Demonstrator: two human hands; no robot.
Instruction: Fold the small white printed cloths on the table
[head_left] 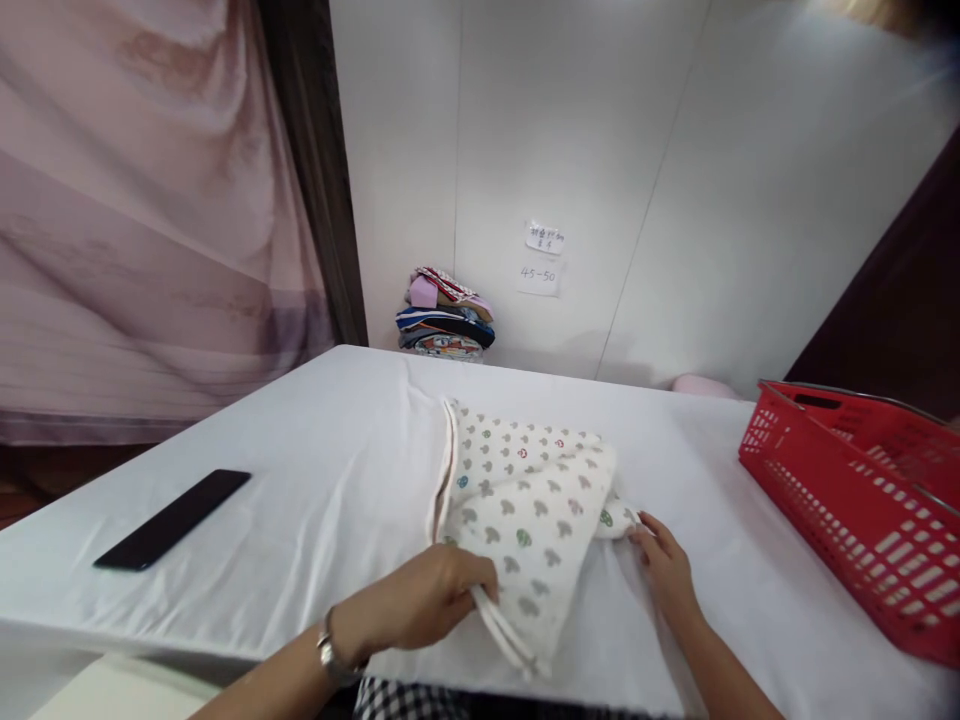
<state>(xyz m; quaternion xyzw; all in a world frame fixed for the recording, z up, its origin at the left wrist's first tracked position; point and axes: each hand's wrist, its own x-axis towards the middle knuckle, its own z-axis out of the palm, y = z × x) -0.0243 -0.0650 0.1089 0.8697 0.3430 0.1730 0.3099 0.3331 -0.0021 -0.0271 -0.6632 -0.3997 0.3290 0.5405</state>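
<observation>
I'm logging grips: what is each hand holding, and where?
Left hand grips the patterned cloth at its near edge; right hand pinches its right corner.

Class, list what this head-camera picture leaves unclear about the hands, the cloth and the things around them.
- Left hand: fingertips hidden under the patterned cloth.
- Red basket: cut off by the right edge; contents hidden behind its wall.
- Paper notes on the wall: top one too small to read.
- Clothes pile: too distant to count.
</observation>
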